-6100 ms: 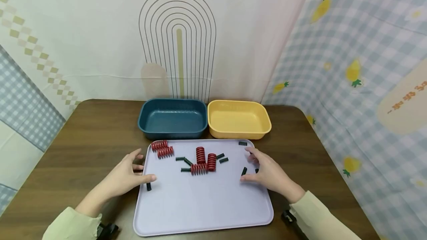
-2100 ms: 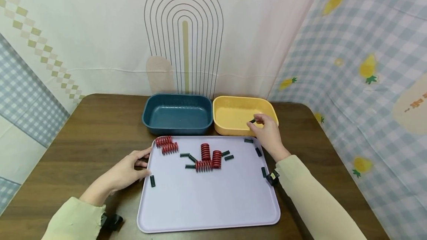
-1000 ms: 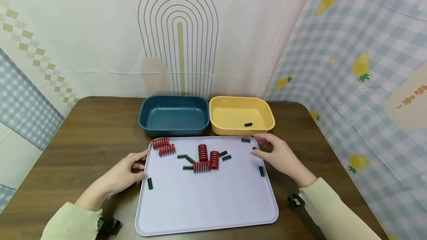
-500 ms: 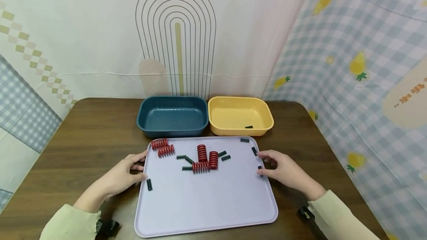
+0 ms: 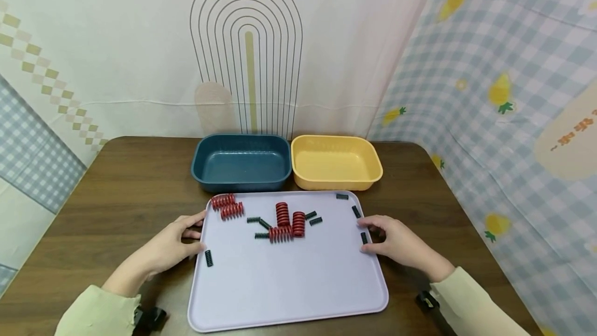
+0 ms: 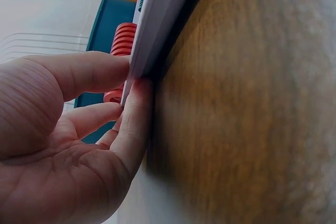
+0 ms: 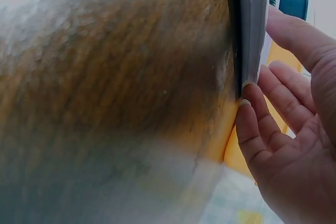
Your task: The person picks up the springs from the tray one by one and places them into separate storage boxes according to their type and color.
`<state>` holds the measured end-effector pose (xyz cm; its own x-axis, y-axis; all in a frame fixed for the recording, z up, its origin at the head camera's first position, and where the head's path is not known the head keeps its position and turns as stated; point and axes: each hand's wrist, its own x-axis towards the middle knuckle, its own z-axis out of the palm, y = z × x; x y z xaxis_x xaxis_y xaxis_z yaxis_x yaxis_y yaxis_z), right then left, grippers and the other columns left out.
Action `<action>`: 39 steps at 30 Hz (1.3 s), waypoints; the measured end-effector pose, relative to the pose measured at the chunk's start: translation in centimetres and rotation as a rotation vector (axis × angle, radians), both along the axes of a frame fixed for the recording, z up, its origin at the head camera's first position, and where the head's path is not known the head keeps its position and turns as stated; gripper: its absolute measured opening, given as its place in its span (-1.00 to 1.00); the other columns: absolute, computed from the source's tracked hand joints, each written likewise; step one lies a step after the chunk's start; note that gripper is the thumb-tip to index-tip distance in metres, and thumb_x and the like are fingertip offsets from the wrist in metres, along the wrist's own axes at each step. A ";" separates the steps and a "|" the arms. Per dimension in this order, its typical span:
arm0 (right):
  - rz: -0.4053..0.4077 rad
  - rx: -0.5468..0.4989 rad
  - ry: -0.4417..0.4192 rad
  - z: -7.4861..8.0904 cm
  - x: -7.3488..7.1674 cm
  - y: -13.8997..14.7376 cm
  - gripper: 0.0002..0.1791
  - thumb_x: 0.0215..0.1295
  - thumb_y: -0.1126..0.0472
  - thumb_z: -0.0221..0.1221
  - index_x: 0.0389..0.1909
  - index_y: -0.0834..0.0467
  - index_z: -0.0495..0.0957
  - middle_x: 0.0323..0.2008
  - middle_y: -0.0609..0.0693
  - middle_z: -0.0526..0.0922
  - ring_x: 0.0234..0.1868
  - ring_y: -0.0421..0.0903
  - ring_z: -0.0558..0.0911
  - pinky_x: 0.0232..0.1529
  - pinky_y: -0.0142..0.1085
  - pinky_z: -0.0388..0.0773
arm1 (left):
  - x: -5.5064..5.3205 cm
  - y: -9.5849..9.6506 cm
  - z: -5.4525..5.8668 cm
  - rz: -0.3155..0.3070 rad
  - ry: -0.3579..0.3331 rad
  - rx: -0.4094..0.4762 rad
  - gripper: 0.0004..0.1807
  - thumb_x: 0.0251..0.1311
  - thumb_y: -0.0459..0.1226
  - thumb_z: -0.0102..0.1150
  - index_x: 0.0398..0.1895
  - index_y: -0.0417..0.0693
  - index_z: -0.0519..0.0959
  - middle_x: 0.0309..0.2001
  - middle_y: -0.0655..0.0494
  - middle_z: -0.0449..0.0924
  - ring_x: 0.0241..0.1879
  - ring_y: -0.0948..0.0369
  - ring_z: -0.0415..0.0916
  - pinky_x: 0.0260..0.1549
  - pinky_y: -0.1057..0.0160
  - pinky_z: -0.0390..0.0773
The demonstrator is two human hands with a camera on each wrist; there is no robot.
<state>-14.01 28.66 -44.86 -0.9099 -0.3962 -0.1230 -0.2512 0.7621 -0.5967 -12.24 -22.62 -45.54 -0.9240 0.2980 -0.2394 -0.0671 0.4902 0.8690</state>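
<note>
My left hand [image 5: 170, 245] rests at the left edge of a pale lilac tray [image 5: 289, 284]. In the left wrist view its thumb and fingertips touch the rim and outer wall. At the tray's right edge lies my right hand [image 5: 396, 240], relaxed, thumb and fingertips touching the rim. Neither holds a spring. A small dark green spring [image 5: 209, 258] lies beside the left thumb; another green spring [image 5: 364, 238] lies between the right thumb and forefinger, and a third green spring [image 5: 356, 211] just beyond. Thicker red springs [image 5: 281, 234] cluster mid-tray, with more red springs [image 5: 231, 211] at the far left.
A dark teal container [image 5: 242, 187] and a yellow container [image 5: 336, 184] stand side by side behind the tray, on the wooden table [image 5: 140, 180]. Several small green springs [image 5: 253, 220] lie around the red cluster. One more green spring [image 5: 342, 196] lies at the far right corner.
My right hand carried a green spring to the yellow container and released it, then drew back to the tray's right edge. That spring has slipped from sight there. My left hand has settled against the rim.
</note>
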 end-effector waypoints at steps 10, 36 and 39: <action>0.023 0.008 -0.002 -0.1 -0.1 0.1 -0.49 0.10 0.05 0.42 0.10 -0.02 0.58 0.00 -0.21 0.60 0.03 -0.13 0.52 0.06 -0.07 0.45 | 0.1 0.1 0.2 0.003 0.002 0.006 -0.15 0.15 -0.36 0.32 0.47 -0.22 0.12 0.21 -0.23 0.23 0.05 -0.01 0.41 -0.17 0.34 0.52; -0.039 -0.078 0.037 0.2 -0.5 -0.3 -0.61 0.10 0.05 0.42 -0.04 0.02 0.62 -0.13 -0.16 0.63 -0.12 -0.15 0.55 -0.07 -0.23 0.51 | 0.1 0.1 0.0 -0.001 0.029 -0.002 -0.16 0.15 -0.38 0.31 0.47 -0.23 0.13 0.20 -0.24 0.24 0.05 -0.03 0.42 -0.16 0.33 0.53; -0.042 -0.093 0.045 0.3 -0.7 -0.4 -0.61 0.11 0.05 0.41 -0.04 0.05 0.61 -0.14 -0.13 0.63 -0.11 -0.14 0.55 -0.06 -0.20 0.52 | 0.2 0.1 0.0 0.001 0.023 -0.007 -0.16 0.15 -0.37 0.32 0.47 -0.22 0.13 0.20 -0.24 0.24 0.05 -0.02 0.42 -0.15 0.33 0.53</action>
